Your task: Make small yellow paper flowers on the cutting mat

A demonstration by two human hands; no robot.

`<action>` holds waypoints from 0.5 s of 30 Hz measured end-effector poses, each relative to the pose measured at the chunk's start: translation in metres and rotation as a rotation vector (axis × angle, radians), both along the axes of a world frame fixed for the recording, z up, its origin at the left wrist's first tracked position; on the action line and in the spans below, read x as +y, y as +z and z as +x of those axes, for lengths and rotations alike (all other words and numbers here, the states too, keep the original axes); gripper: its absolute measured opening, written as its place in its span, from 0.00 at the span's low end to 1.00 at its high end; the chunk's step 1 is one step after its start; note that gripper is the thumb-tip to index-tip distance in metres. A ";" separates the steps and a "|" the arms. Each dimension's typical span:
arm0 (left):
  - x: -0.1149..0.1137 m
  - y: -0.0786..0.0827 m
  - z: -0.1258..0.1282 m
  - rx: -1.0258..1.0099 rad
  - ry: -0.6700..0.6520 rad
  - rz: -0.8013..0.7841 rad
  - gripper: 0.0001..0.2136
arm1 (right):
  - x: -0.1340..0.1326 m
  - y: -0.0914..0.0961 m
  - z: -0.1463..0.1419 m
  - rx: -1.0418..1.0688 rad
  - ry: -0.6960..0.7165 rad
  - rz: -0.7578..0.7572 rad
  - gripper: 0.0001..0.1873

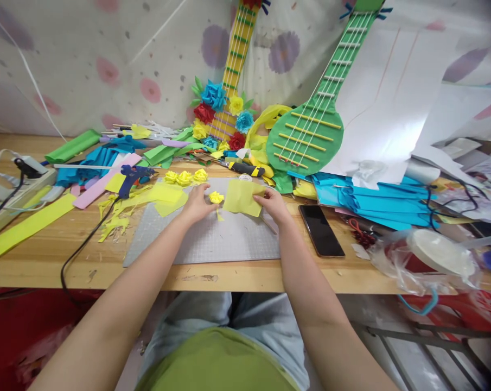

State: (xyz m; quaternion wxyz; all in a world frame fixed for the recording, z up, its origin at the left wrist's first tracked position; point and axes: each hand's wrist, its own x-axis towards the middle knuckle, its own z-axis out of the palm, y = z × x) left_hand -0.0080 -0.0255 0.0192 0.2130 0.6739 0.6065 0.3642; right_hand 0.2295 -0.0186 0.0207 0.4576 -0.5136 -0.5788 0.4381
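My right hand point(274, 205) pinches the right edge of a square of yellow paper point(241, 197), which it holds above the grey cutting mat point(212, 244). To the left, my left hand point(198, 204) is open, its thumb and fingers apart around the near side of a small yellow paper flower point(216, 197). A narrow yellow scrap point(220, 215) lies just below that flower. Behind my left hand, several finished yellow paper flowers point(185, 177) sit in a row. More yellow paper sheets point(164, 196) lie left of that hand, partly over the mat.
A blue glue gun point(129, 179) with a black cord lies left, among paper strips. A utility knife point(245, 168) rests behind the mat. Right are a phone point(321, 230) and a bagged cup point(432, 255). Green point(306, 136) and yellow point(235, 65) paper instruments lean against the wall.
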 end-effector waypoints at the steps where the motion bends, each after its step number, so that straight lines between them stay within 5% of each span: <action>1: 0.004 -0.003 0.003 0.041 -0.020 -0.020 0.29 | 0.001 -0.001 0.001 0.000 -0.008 0.008 0.12; 6: 0.019 -0.003 0.017 0.091 -0.016 -0.051 0.28 | 0.006 -0.008 0.004 0.050 -0.016 0.020 0.13; 15: 0.027 0.002 0.021 0.038 0.201 0.219 0.25 | -0.003 0.002 -0.002 0.329 0.157 -0.106 0.15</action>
